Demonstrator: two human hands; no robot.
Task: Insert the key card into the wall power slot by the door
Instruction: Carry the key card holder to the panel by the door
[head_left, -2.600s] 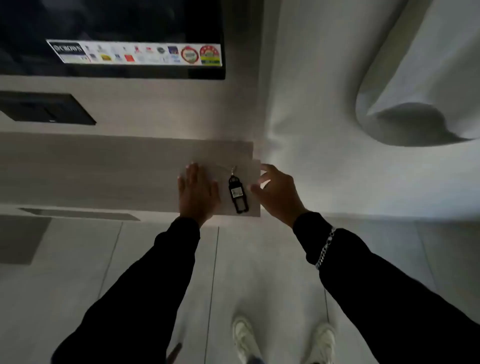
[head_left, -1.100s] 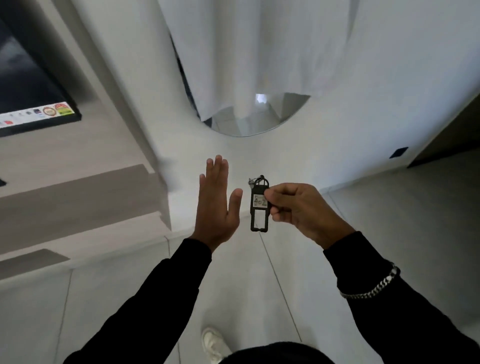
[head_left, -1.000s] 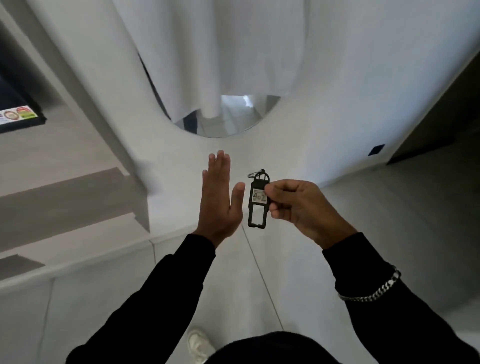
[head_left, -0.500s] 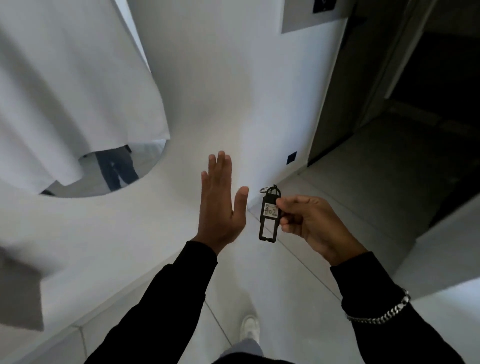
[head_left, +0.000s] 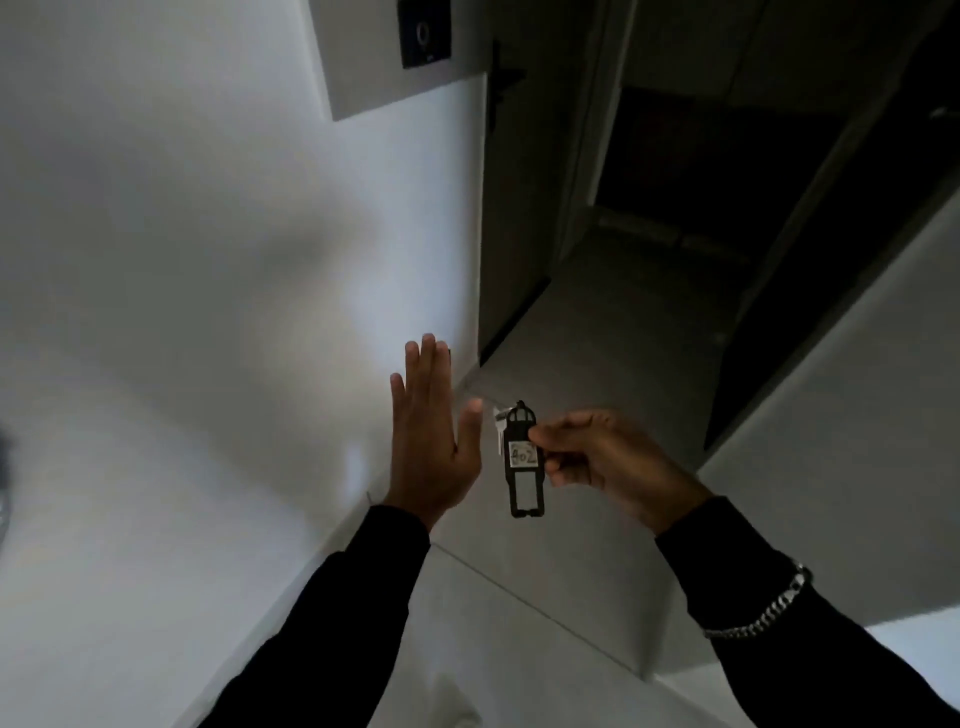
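Right hand (head_left: 597, 457) had the key card (head_left: 524, 460) pinched by its edge mid-frame, free end dangling, probably ready to slot. Left hand (head_left: 431, 441) was flat, fingers spread, empty. Wall power slot (head_left: 423, 32) sat way up top, well apart.

left hand (head_left: 431, 441): I see it flat, fingers straight and together, thumb apart, holding nothing | right hand (head_left: 608, 460): fingers curled, thumb and forefinger pinched shut on the tag | both forearms raised, dark-sleeved
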